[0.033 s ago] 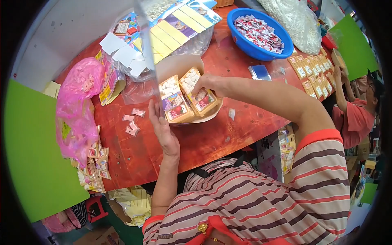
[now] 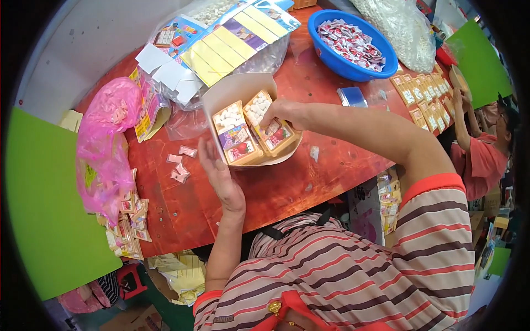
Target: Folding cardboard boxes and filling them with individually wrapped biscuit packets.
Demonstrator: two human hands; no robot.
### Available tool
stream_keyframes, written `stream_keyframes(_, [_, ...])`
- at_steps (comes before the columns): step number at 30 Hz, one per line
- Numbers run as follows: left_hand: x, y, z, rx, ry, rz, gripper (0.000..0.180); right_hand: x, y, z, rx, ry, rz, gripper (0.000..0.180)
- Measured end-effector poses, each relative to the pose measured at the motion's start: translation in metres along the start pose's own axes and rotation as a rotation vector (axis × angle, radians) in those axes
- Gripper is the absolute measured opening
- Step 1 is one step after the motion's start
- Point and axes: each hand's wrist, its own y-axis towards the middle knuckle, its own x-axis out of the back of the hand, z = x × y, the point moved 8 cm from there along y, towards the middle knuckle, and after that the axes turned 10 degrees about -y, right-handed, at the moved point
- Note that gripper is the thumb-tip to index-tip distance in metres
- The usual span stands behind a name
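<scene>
A small white carton [image 2: 237, 87] stands open on the red table in front of me. Inside it are orange-tan tray packs with white pieces at the top and a printed strawberry label; one pack [image 2: 240, 146] lies on the left, another pack [image 2: 259, 105] on the right. My right hand [image 2: 284, 115] reaches in from the right, thumb and fingers closed on the right pack; some fingers are hidden. My left hand [image 2: 223, 185] is held upright beside the carton's left side, fingers stretched out, holding nothing. Whether it touches the carton I cannot tell.
Small pink sachets [image 2: 179, 165] lie left of my left hand, near a pink plastic bag [image 2: 107, 127]. Flattened printed cardboard [image 2: 226, 49] lies behind the carton. A blue basin [image 2: 393, 69] holds sachets. Rows of packs [image 2: 422, 94] and a co-worker [image 2: 479, 160] are at the right.
A blurred, see-through strip that crossed the carton's left side and the cardboard behind is gone. The carton's left side now shows. Both hands stay nearly where they were.
</scene>
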Motion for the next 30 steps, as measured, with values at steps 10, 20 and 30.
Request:
stream_keyframes(10, [-0.099,-0.02,-0.087,-0.454,0.715,0.663,0.028,0.0,0.01,0.0,0.04,-0.238,0.156,0.031])
stream_keyframes(20, [-0.078,0.06,0.038,0.308,1.689,0.822,0.028,0.006,0.019,-0.004,-0.002,-0.134,0.103,0.037])
stream_keyframes(30, [-0.069,0.055,0.049,0.384,1.693,0.897,0.031,0.0,0.019,-0.012,0.107,0.204,0.061,0.032])
